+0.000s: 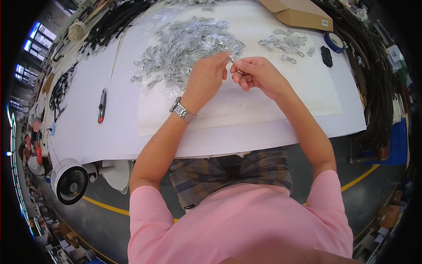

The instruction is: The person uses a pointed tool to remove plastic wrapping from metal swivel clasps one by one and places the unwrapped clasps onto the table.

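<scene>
Over the white work surface, my left hand (pixel 209 74) and my right hand (pixel 260 75) meet at their fingertips. My right hand is closed, pinching a small shiny metal snap hook (pixel 240 71) between thumb and fingers. The fingers of my left hand are bent together beside it; what they grip is too small to make out. Just beyond lies a big heap of metal snap hooks (pixel 180 48), many in clear plastic bags. A smaller group of loose snap hooks (pixel 288 42) lies to the right.
A utility knife (pixel 102 105) lies at left. Blue tape (pixel 335 42), a black object (pixel 326 56) and a cardboard box (pixel 299 15) are at right. Dark straps (pixel 373 57) hang along the right edge; black straps (pixel 114 22) lie far left. A fan (pixel 70 181) stands near the front left.
</scene>
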`<act>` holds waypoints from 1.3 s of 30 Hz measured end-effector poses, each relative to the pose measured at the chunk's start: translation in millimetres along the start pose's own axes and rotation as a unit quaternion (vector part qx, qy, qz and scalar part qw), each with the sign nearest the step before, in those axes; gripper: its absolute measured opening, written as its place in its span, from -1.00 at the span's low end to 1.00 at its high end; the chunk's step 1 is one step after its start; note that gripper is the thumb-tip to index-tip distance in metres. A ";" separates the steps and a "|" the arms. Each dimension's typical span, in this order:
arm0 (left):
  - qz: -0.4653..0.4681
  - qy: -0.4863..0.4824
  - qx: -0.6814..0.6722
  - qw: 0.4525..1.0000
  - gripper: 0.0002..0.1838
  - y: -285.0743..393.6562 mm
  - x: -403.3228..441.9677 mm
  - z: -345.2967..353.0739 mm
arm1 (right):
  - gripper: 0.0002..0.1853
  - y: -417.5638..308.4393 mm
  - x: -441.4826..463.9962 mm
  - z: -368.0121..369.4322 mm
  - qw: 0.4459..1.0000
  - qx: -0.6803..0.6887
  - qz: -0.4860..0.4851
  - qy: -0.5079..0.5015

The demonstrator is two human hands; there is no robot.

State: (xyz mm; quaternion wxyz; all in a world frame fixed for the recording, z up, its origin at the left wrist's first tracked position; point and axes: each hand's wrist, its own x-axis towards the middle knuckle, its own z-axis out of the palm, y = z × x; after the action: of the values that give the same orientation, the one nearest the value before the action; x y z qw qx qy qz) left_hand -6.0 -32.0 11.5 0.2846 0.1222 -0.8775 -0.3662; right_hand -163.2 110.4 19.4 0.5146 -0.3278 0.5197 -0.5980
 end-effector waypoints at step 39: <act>-0.181 -0.013 -0.276 0.944 -0.80 -26.4 13.0 -20.1 | -0.82 16.1 23.6 -8.4 0.992 -0.008 -0.072 0.106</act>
State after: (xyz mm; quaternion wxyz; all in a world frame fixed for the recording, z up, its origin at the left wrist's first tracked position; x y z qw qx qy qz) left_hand -4.5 -67.5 9.5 0.2248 0.1908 -0.7091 -0.6405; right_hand -172.5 91.3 -1.5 0.4092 -0.3034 0.5512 -0.6608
